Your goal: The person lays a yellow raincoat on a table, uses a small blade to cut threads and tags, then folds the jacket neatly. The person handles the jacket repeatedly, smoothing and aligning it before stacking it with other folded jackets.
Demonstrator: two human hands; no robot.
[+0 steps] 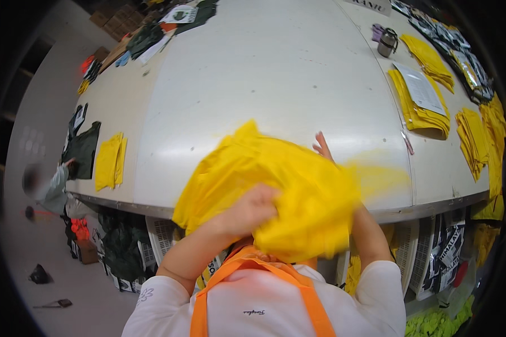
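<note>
A bright yellow garment point(230, 160) is bunched up in front of me, partly over the near edge of the white table and blurred by motion on its right side. Its exact kind cannot be made out. My left hand point(256, 208) is closed in a fist on the garment's near side, gripping the fabric. Beyond the cloth, my right hand point(322, 147) shows only some stretched-out fingers. The rest of that hand is hidden behind the yellow fabric, with its forearm coming up on the right.
On the white table point(253, 67), folded yellow garments point(111, 160) lie left. A yellow stack point(402, 106) topped by a paper sheet point(420, 89) and a metal flask point(387, 42) stand right. White crates point(407, 253) sit below the edge. Another person point(53, 188) works at far left.
</note>
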